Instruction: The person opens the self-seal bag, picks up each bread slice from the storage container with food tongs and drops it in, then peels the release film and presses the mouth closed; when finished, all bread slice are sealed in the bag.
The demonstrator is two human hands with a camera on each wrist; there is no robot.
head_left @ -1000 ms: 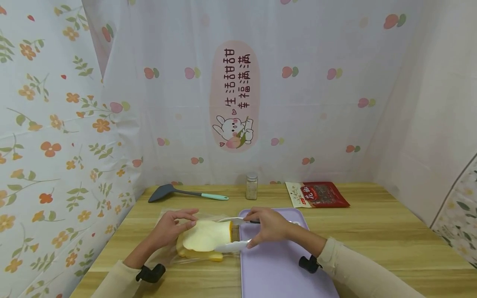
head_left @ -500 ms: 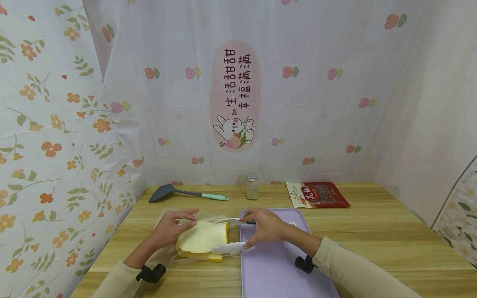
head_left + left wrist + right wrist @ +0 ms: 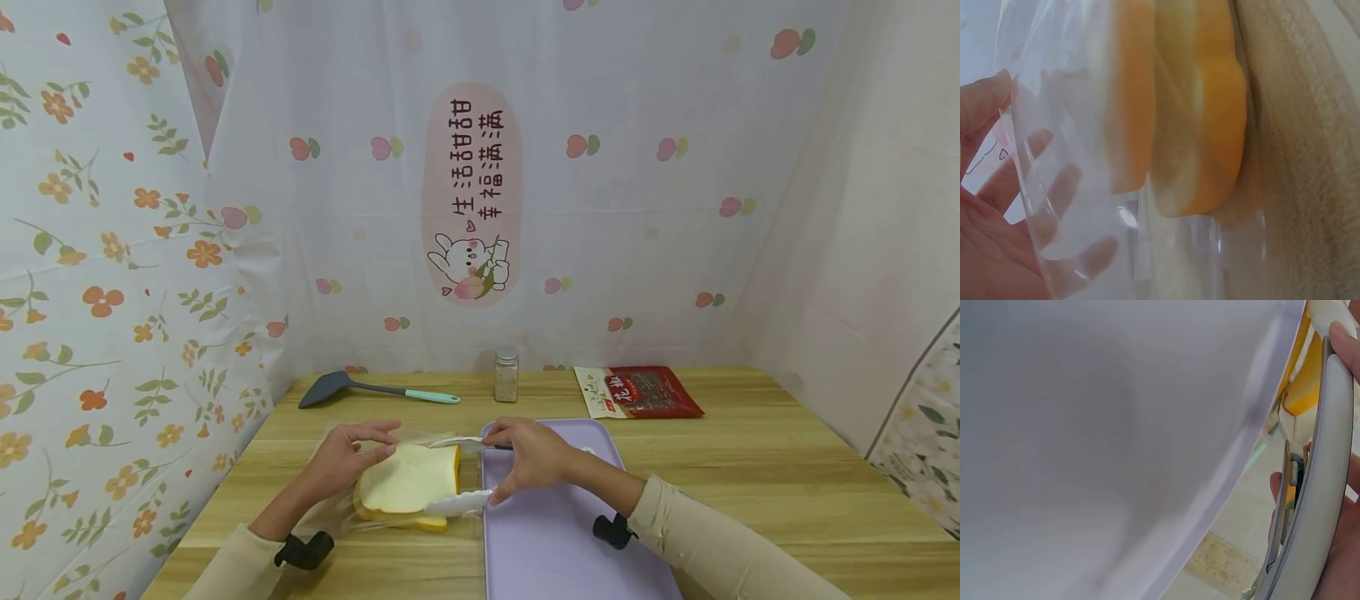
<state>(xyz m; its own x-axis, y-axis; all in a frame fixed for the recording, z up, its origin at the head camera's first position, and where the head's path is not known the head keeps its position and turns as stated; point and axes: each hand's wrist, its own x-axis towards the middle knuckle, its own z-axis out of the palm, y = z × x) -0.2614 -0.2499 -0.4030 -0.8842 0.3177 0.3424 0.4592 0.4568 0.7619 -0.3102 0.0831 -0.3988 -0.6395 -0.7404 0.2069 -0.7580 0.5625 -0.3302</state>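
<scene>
My left hand (image 3: pixel 347 457) pinches the edge of a clear plastic bag (image 3: pixel 1063 81) between thumb and fingers; several fingers show through the film. Inside the bag is a slice of bread (image 3: pixel 408 477), pale with a golden crust, lying over another slice (image 3: pixel 429 524). My right hand (image 3: pixel 534 454) grips a pair of tongs (image 3: pixel 459 502), thumb on the near arm and fingers on the far one. The spread arms reach left into the bag's mouth, one along each side of the upper slice. In the right wrist view, one long tong arm (image 3: pixel 1329 462) fills the right side.
A lilac tray (image 3: pixel 558 533) lies under my right hand, its left edge beside the bag. Along the back stand a spatula with a mint handle (image 3: pixel 431 396), a spice jar (image 3: pixel 507 377) and a red packet (image 3: pixel 645 392). Patterned curtains (image 3: pixel 360 250) border the table.
My right hand and the tongs have shifted slightly left, and the upper bread slice has slid a little deeper into the bag. The left hand stays in place.
</scene>
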